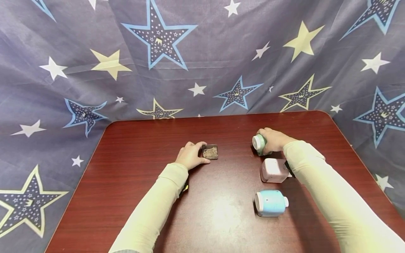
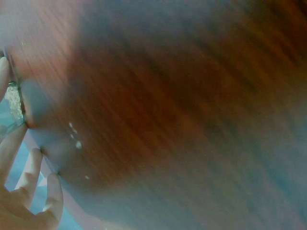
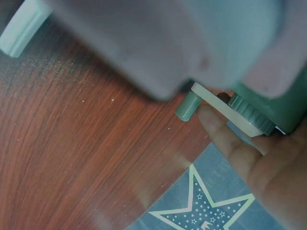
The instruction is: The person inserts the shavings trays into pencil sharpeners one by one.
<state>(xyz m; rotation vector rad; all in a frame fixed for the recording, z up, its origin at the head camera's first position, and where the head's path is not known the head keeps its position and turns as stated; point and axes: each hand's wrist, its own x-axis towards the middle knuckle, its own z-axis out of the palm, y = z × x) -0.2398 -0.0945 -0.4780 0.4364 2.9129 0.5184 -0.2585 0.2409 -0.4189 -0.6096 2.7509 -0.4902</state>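
Note:
My left hand (image 1: 190, 155) holds a small clear tray (image 1: 210, 152) of brown shavings-like bits between thumb and fingers, near the middle of the table. In the left wrist view, only a corner of the tray (image 2: 14, 100) shows at the left edge, with fingertips beside it. Toward the back right, my right hand (image 1: 274, 138) grips a green hand-crank pencil sharpener (image 1: 265, 150), whose white round end faces left. The right wrist view shows its crank knob (image 3: 188, 106) close to a fingertip; my palm hides part of its body.
A pink sharpener (image 1: 273, 170) stands just in front of the green one, beside my right wrist. Nearer the front lies a blue sharpener (image 1: 272, 203). The dark red wooden table (image 1: 136, 168) meets a star-patterned curtain (image 1: 202, 56) at its back edge.

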